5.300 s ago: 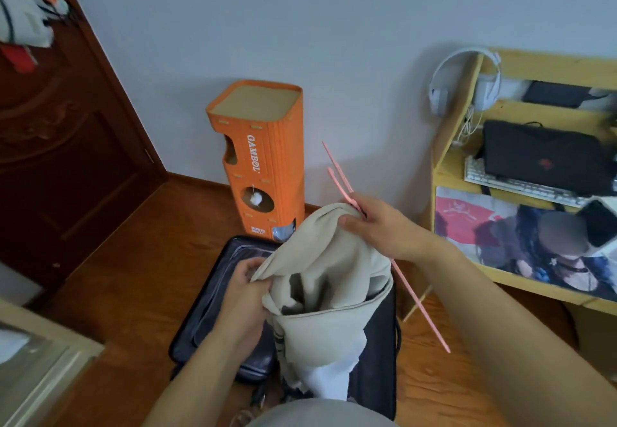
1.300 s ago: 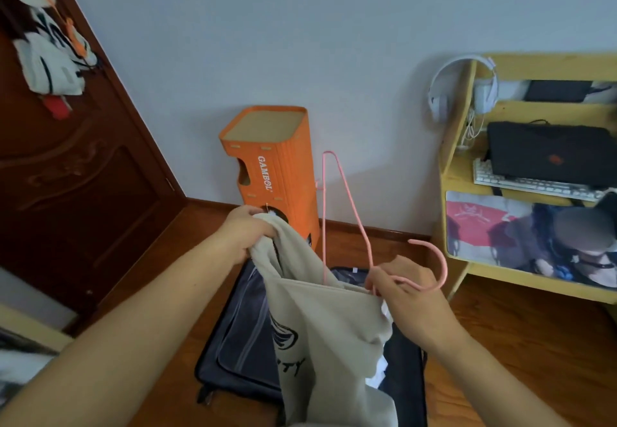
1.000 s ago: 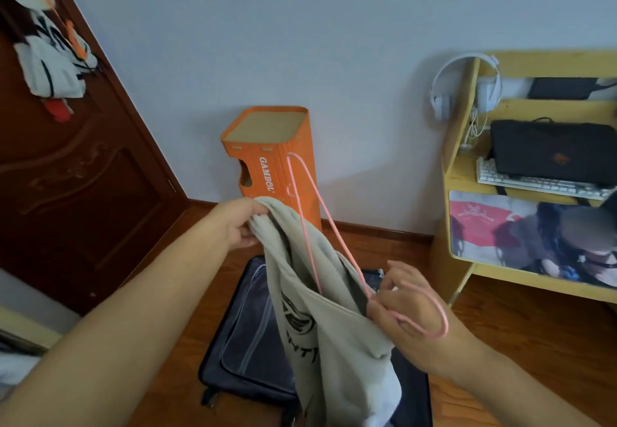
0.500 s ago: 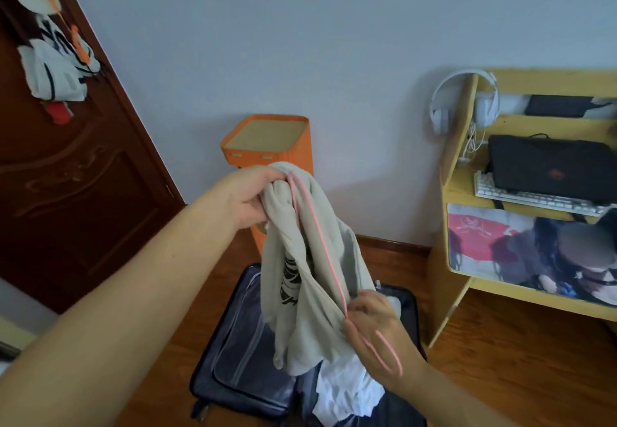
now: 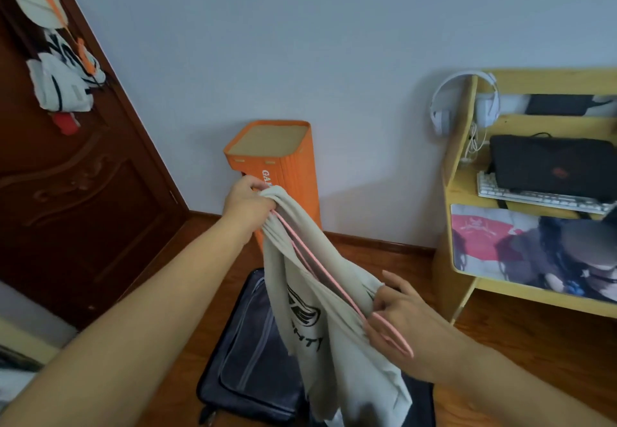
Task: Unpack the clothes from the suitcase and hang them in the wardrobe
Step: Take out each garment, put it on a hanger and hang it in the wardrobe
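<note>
Right hand (image 5: 405,323) nearest, its grip pinched on the pink hanger (image 5: 329,278) just below the hook, with beige fabric bunched against the fingers. The beige shirt (image 5: 334,323) hangs between both hands over the open dark suitcase (image 5: 247,370) on the wooden floor; its black print reads partly "HT", the rest folded away. Left hand (image 5: 248,204) higher, its grip clamped on the shirt's gathered top and the hanger's far end. Behind, an orange box (image 5: 293,163) against the wall shows "GA".
</note>
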